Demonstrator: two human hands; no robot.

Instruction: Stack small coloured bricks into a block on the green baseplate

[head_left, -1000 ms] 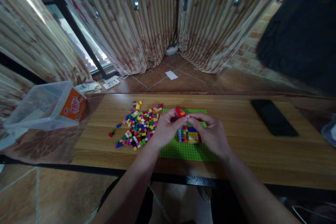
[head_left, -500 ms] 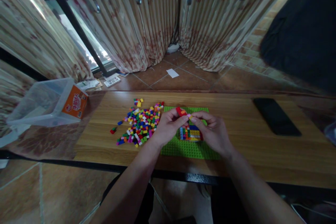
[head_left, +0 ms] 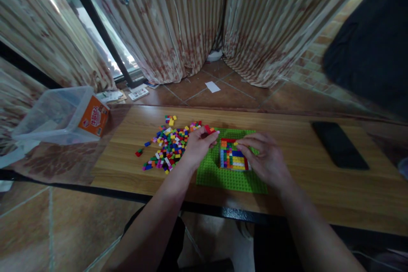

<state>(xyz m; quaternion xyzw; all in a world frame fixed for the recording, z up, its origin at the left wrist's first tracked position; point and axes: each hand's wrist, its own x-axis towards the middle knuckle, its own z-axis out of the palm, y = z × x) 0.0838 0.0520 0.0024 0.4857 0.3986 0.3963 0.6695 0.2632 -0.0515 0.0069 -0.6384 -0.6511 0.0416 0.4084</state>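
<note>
Head view looks down on a wooden tabletop point(head_left: 302, 178) with a green baseplate point(head_left: 223, 178) lying at its middle. The left hand point(head_left: 198, 148) hovers over the baseplate's left far corner, its grip pinching a red brick point(head_left: 208, 129) between thumb and fingertips. The brick sits at the very tip of that grip, raised above the plate and just left of the build point(head_left: 232, 159). The build is a flat square of many-coloured bricks pressed onto the baseplate, red along its far edge. The right hand point(head_left: 267, 159) lies just beside the build on the right, fingers curled, fingertips touching its far right corner. Whether that grip pinches anything cannot be told. A pile point(head_left: 168, 146) of loose coloured bricks spreads on the tabletop just left of the left hand. A clear box point(head_left: 57, 114) stands at the far left, and a dark phone point(head_left: 339, 144) lies well apart on the right.
</note>
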